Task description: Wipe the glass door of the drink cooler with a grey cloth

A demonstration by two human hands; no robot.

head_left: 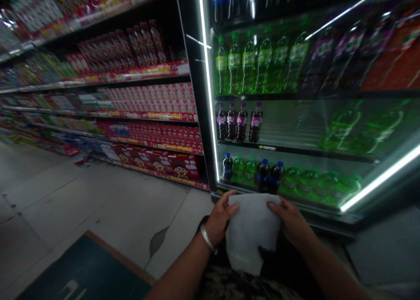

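Two hands, the left hand and the right hand, hold one white cloth at the lower centre. One silver bangle is on the left wrist. In the fridge at the centre right stand four purple bottles. Above them, five green bottles can be counted; further right they blur.

cloth: its side edges lie under the fingers of both hands; the lower end is lost in the dark lap.
left hand: palm hidden behind its own back.
right hand: fingertips partly hidden in the cloth's fold.
cooler: cut off by the top and right edges; bottle labels too blurred to read.
shelves: packets smeared, print unreadable; cut off at the left.
mat: cut off by the bottom edge.
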